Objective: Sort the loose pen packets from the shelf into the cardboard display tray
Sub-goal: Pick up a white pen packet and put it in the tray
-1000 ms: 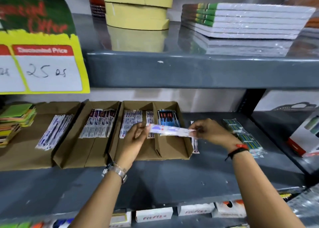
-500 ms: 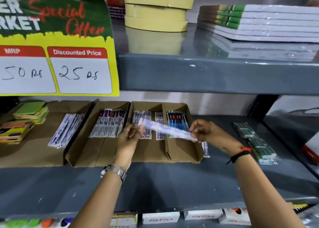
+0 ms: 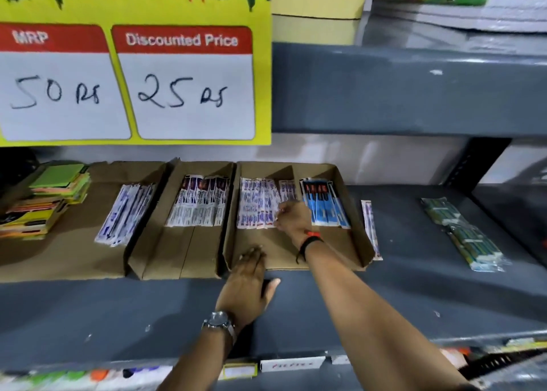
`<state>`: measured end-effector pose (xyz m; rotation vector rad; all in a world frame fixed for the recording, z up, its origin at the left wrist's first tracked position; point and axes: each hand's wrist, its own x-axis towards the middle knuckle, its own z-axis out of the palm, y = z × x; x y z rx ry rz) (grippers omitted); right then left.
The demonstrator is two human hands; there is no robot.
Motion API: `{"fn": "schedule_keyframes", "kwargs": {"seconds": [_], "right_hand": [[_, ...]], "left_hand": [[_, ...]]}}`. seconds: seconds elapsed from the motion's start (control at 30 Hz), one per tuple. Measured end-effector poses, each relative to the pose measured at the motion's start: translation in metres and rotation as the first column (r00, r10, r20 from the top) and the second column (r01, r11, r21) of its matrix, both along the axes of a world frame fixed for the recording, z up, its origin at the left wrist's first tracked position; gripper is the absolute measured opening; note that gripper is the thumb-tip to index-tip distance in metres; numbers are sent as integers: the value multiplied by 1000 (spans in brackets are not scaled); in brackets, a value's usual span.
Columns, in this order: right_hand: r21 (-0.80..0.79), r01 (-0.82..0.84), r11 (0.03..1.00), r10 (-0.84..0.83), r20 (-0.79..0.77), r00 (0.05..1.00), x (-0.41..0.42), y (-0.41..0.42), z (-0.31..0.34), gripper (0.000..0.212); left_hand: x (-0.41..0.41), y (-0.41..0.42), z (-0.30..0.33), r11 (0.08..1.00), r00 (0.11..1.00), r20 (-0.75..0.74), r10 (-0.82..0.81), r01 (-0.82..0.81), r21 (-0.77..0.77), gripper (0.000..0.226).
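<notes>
Packet, stretched between both hands a second ago, now lies in the cardboard display tray; I see right hand fingers pinching its edge, left hand flat, holding nothing, at the tray's front lip.

Silver wristwatch — black-and-red wristband

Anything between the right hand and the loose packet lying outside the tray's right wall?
Yes: the brown cardboard display tray's right wall stands between. The right hand is inside the tray; the loose white-and-purple pen packet lies on the grey shelf outside that wall.
</notes>
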<state>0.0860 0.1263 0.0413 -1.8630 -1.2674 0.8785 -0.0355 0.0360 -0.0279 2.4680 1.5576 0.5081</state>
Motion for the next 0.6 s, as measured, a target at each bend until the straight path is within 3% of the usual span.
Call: {"fn": "schedule_keyframes", "kwargs": {"seconds": [0.1, 0.2, 0.3, 0.4, 0.53, 0.6], "right_hand": [[-14, 20, 1000, -18, 126, 992, -7, 3, -1, 17], [-39, 24, 999, -18, 160, 987, -8, 8, -3, 29], [-85, -14, 996, 28, 169, 985, -8, 9, -1, 26], [-3, -32, 999, 32, 204, 978, -1, 5, 7, 14], [153, 49, 987, -78, 190, 979, 37, -9, 30, 25], [216, 119, 969, -175, 264, 948, 71, -20, 37, 25]], "left_hand": [[-2, 2, -4, 999, 1000, 16, -7, 7, 41, 56], [-3, 3, -8, 999, 998, 57, -2, -1, 55, 57], [-3, 5, -11, 997, 997, 82, -6, 0, 73, 57], [-2, 4, -12, 998, 996, 84, -6, 0, 67, 57], [-1, 6, -13, 999, 996, 87, -9, 6, 34, 59], [0, 6, -12, 1000, 998, 65, -10, 10, 10, 59]]}}
